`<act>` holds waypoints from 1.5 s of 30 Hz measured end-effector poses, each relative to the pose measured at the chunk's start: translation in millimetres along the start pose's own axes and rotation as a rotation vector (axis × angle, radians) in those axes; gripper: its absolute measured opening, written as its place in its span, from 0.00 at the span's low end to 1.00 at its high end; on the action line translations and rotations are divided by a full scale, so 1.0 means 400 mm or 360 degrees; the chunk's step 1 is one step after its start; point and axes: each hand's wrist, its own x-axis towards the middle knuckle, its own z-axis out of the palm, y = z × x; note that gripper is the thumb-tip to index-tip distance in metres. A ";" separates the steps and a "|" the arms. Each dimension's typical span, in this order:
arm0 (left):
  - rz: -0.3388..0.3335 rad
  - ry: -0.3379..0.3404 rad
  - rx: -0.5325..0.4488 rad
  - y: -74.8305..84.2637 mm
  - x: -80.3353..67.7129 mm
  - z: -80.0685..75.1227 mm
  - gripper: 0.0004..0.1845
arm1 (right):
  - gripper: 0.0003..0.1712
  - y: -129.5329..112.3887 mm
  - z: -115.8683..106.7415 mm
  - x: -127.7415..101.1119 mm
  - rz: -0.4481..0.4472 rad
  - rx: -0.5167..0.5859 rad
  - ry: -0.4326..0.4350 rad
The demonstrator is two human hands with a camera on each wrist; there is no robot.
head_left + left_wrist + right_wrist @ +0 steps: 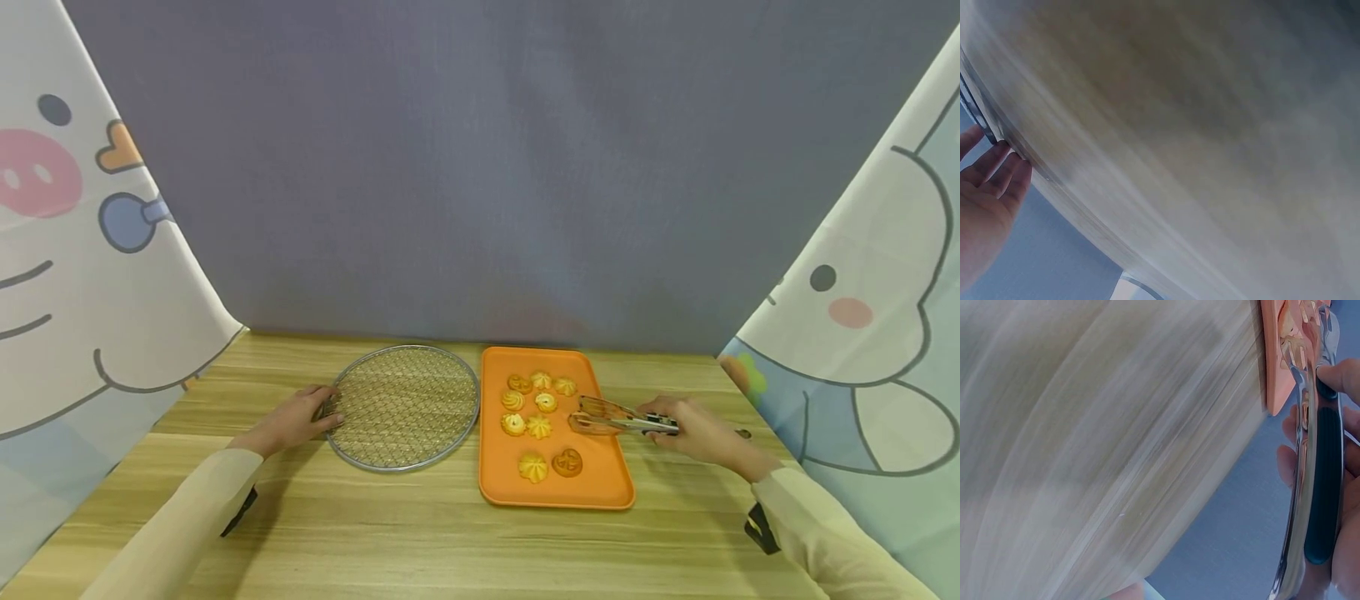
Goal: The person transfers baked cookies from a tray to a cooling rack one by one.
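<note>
My left hand point(306, 417) holds the left rim of a round wire mesh rack point(405, 408), thumb and fingers at its edge. In the left wrist view, the fingertips point(1017, 167) are right by that rim. My right hand point(693, 429) grips metal tongs point(633, 423) with dark handle grips point(1325, 481). The tongs' slotted heads reach over the right side of an orange tray point(555, 493). Several cookies lie on the tray, among them a yellow star-shaped cookie point(533, 467) and a brown round cookie point(567, 462) near the front.
Rack and tray lie side by side on a wood-grain table point(390, 533). A grey cloth backdrop point(480, 183) rises behind the table. Cartoon-printed sheets point(862, 350) hang at both sides.
</note>
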 end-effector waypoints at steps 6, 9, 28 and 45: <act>0.0023 0.0019 0.0003 -0.001 0.002 0.003 0.28 | 0.17 -0.004 -0.002 -0.002 -0.0023 0.0026 0.0011; 0.0032 0.0020 0.0001 0.001 0.002 0.003 0.28 | 0.17 -0.006 -0.003 -0.002 -0.0030 0.0040 0.0013; 0.0054 0.0032 0.0016 0.019 -0.003 -0.012 0.27 | 0.17 -0.007 0.003 0.006 0.0005 0.0022 0.0020; 0.0041 0.0017 0.0013 0.018 -0.006 -0.012 0.26 | 0.17 -0.006 0.006 0.005 -0.0013 0.0022 0.0070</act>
